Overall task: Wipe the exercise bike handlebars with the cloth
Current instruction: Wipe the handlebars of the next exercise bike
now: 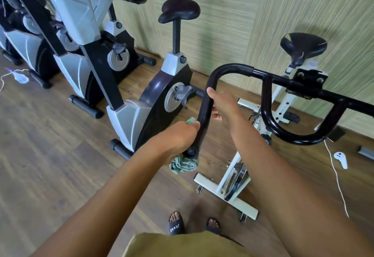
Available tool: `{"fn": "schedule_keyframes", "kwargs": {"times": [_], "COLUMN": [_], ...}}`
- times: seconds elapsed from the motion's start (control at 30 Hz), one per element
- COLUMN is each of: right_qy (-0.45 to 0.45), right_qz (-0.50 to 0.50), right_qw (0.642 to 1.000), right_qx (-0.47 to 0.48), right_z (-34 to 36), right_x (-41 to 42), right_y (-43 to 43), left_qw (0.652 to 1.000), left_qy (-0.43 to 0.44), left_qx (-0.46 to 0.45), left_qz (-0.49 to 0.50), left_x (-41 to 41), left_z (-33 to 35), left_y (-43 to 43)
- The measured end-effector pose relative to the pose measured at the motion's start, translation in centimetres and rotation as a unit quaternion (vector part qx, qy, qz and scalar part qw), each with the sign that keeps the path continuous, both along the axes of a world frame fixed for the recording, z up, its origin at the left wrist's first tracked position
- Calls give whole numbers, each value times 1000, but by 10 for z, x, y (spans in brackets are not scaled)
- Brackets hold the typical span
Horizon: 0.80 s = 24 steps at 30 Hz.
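My left hand point(178, 137) gripped the one cloth point(184, 164) around the lower end of the black handlebars point(232, 68). My right hand point(222, 105) clasped the same bar just above. Three grey bikes point(153, 95) stood to the left, and one white controller point(341, 159) lay on the floor point(50, 165).

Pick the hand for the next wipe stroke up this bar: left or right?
Left, likely. The left hand grips the cloth at the near end of the handlebar; the right hand holds the bare bar higher up, without cloth.
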State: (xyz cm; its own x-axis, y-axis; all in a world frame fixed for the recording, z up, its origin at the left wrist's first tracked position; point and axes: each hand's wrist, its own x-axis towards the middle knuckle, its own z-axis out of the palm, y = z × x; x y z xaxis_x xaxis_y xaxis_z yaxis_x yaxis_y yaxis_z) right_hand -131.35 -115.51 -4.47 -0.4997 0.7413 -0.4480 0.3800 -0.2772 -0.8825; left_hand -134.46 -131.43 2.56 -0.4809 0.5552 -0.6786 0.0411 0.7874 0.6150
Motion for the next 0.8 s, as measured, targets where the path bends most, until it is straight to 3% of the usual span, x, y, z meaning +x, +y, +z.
{"fn": "schedule_keyframes", "kwargs": {"times": [0.13,0.23,0.33,0.43,0.67,0.8], "right_qy": [26,39,53,67,2,0], "right_qz": [-18,-31,-53,-65,-51,-126], "right_qw": [999,996,991,990,996,988], "right_qx": [-36,-76,-107,-102,-71,-89], "right_z": [2,7,10,-1,-32,-46], "right_x": [1,3,17,43,109,143], "right_y": [-3,-7,-15,-35,-100,-130], "left_qw": [999,988,937,889,908,920], "left_qy": [-35,-113,-256,-328,-332,-334], "left_qx": [11,52,103,134,175,166], "left_qz": [27,95,217,290,189,119], "left_x": [-1,-4,-2,8,53,81], "left_z": [-2,-11,-28,-50,-82,-90], "left_y": [9,13,5,-15,-32,-29]}}
